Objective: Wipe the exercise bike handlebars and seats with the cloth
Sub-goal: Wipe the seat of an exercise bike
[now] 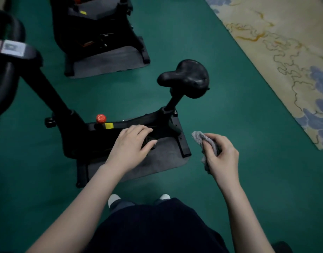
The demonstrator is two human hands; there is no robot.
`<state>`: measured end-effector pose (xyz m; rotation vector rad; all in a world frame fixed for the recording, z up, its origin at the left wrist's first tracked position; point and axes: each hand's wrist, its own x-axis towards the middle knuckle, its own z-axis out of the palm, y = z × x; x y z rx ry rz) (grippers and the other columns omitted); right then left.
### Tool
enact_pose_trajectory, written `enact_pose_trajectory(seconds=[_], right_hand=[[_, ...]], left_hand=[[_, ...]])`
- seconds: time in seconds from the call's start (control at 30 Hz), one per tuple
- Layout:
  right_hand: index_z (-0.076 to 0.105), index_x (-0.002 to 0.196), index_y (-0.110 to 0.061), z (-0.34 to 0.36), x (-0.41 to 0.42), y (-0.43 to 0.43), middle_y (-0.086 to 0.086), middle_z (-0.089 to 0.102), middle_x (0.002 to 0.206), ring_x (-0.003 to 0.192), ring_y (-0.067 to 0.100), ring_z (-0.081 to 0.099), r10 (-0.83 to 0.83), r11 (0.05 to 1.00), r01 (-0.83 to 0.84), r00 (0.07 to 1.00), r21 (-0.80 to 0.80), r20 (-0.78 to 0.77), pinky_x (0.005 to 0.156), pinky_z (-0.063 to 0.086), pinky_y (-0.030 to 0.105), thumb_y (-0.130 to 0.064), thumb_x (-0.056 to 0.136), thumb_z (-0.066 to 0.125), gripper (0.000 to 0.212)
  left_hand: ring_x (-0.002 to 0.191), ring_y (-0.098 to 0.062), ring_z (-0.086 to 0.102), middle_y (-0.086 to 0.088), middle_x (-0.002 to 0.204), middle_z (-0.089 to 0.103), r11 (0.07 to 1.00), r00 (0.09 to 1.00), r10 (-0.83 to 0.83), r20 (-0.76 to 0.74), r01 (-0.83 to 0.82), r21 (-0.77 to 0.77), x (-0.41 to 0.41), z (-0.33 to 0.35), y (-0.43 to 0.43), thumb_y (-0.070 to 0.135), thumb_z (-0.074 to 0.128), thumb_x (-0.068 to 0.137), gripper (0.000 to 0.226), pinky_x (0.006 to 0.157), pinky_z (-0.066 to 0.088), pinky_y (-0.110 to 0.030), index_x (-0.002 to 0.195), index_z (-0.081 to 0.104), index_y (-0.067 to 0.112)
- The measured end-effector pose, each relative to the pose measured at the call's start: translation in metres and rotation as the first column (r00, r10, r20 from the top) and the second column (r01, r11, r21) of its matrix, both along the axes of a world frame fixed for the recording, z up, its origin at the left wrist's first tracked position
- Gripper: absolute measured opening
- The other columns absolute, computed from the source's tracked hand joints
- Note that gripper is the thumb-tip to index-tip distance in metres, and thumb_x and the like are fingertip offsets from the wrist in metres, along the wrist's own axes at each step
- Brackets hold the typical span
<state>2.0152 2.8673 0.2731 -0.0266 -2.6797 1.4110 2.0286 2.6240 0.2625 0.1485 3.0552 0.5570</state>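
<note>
A black exercise bike stands in front of me on a grey mat. Its black saddle (pixel 186 78) is up at the centre, and its black handlebars (pixel 5 77) curve along the left edge. My right hand (pixel 221 156) grips a bunched grey cloth (pixel 202 138), held in the air to the right of the bike and below the saddle. My left hand (pixel 133 145) hovers over the bike's frame with relaxed, spread fingers and holds nothing; whether it touches the frame is unclear.
A second black bike (pixel 97 28) on its own grey mat stands behind. A red knob (pixel 101 118) sticks up from the near bike's frame. The floor is green; a patterned beige rug (pixel 284 57) lies at the right. My white shoes (pixel 114 199) show below.
</note>
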Motion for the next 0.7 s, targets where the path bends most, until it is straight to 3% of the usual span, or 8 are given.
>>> enact_pose_trajectory(seconds=[0.1,0.23,0.5,0.57,0.7], right_hand=[[0.07,0.093,-0.021,-0.006,0.005,0.037,-0.015,0.062,0.087,0.085,-0.009,0.057,-0.066,0.998,0.066,0.997,0.006,0.04,0.071,0.037,0.002,-0.009,0.087,0.063,0.015],[0.068,0.09,-0.025,-0.011,0.012,0.074,-0.01,0.064,0.088,0.083,-0.008,0.058,-0.143,0.99,0.144,0.986,-0.007,0.084,0.07,0.036,-0.001,-0.008,0.088,0.064,0.017],[0.066,0.087,-0.028,-0.015,0.001,0.11,-0.008,0.065,0.088,0.084,-0.009,0.058,-0.236,0.972,0.236,0.962,0.012,0.137,0.07,0.037,0.0,-0.009,0.087,0.064,0.019],[0.066,0.087,-0.029,-0.018,-0.012,0.116,-0.009,0.065,0.086,0.082,-0.001,0.06,-0.233,0.972,0.232,0.961,0.025,0.149,0.07,0.04,0.004,-0.009,0.087,0.065,0.019],[0.068,0.088,-0.026,-0.02,-0.06,0.127,-0.009,0.064,0.085,0.077,0.01,0.063,-0.188,0.982,0.181,0.969,0.058,0.163,0.066,0.048,0.026,-0.011,0.087,0.064,0.015]], left_hand=[[0.12,-0.016,0.049,0.006,0.127,0.057,0.999,0.996,-0.025,0.083,0.022,0.032,-0.007,-0.009,0.021,0.063,0.024,0.086,0.069,0.103,0.032,-0.033,0.131,0.053,0.02],[0.132,-0.014,0.037,0.007,0.142,0.043,0.998,0.969,-0.048,0.244,0.037,0.052,-0.016,-0.024,0.041,0.056,0.037,0.094,0.06,0.111,0.023,-0.035,0.144,0.036,0.024],[0.129,-0.014,0.041,0.006,0.14,0.046,0.992,0.934,-0.127,0.333,0.115,0.057,-0.063,-0.04,0.072,0.056,0.039,0.094,0.056,0.109,0.027,-0.037,0.14,0.043,0.024],[0.128,-0.014,0.042,0.006,0.14,0.046,0.99,0.929,-0.138,0.343,0.121,0.07,-0.08,-0.045,0.08,0.055,0.039,0.094,0.055,0.109,0.026,-0.037,0.14,0.044,0.023],[0.132,-0.014,0.038,0.006,0.141,0.045,0.99,0.929,-0.121,0.35,0.089,0.105,-0.118,-0.057,0.095,0.053,0.039,0.095,0.054,0.11,0.024,-0.036,0.14,0.043,0.022]])
